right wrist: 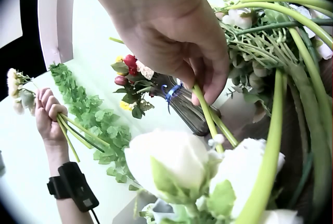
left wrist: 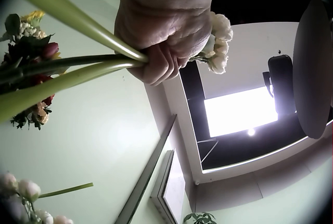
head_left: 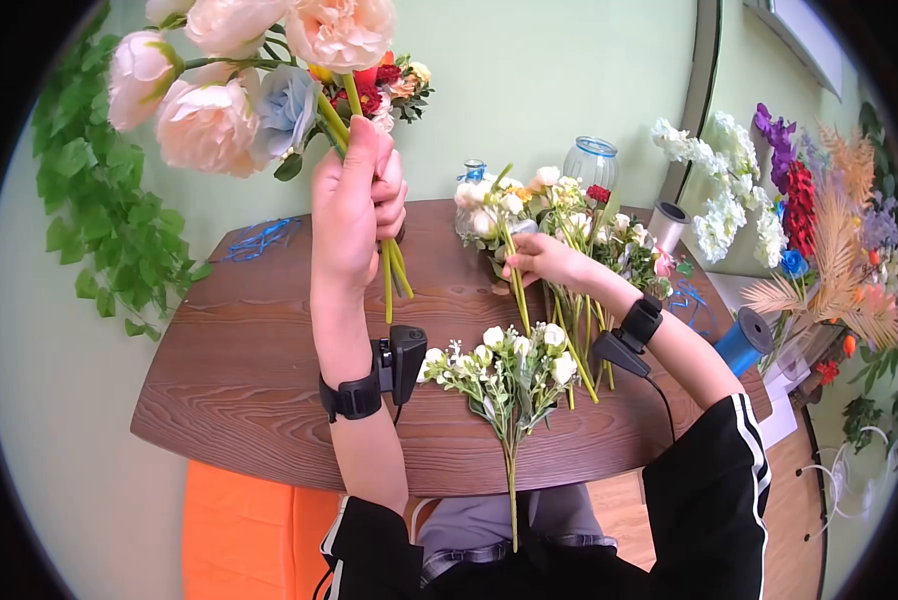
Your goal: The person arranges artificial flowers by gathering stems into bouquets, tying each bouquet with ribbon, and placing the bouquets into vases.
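Note:
My left hand (head_left: 354,215), raised above the table, grips the green stems of several pale pink peonies (head_left: 207,125) and a light blue flower (head_left: 287,108). In the left wrist view these stems (left wrist: 62,70) run out below the curled fingers. Over the right half of the table, my right hand (head_left: 549,262) pinches a green stem (right wrist: 207,114) between thumb and fingers, among a pile of cut flowers (head_left: 584,225). A spray of small white roses (head_left: 509,375) lies near the front edge, its stem pointing toward the body. Large white blooms (right wrist: 166,164) stand close to the right wrist camera.
A glass jar (head_left: 595,165) and a small blue-rimmed bottle (head_left: 474,172) stand at the back. Ribbon spools, one white (head_left: 668,226) and one blue (head_left: 744,340), sit at the right edge. Blue ribbon (head_left: 259,240) lies back left. A tied red-and-yellow bouquet (right wrist: 136,81) is behind my left hand.

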Tool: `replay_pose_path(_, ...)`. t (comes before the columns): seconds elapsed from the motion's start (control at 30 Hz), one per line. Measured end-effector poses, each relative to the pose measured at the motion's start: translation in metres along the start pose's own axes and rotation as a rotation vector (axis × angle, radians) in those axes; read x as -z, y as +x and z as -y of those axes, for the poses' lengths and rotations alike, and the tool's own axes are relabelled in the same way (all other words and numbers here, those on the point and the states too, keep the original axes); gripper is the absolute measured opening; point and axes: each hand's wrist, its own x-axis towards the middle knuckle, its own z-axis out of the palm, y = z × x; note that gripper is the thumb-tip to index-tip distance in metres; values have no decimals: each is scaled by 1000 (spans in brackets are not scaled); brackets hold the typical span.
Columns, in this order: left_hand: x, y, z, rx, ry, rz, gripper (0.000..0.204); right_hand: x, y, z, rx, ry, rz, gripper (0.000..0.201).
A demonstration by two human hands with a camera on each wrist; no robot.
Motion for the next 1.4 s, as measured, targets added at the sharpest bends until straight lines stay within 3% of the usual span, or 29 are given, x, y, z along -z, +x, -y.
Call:
replay_pose_path(0.2, -1, 0, 0, 4, 3, -11, 38, 14, -14, 30, 80, 65, -175, 20)
replay_pose_path(0.77, -4, 1, 4, 31, 21, -4, 36, 22, -40, 32, 413, 20, -341, 25)
replay_pose_path(0.87, -4, 1, 6, 35, 15, 2, 36, 19, -45, 32, 413, -31, -338, 17)
replay_pose_path(0.97, -4, 2, 7, 36, 13, 11, 35, 16, -42, 22, 511, -83, -349, 21)
replay_pose_path(1.4, -5, 4, 13, 70, 36, 5, 35, 9, -46, 14, 615, -322, -439, 15)
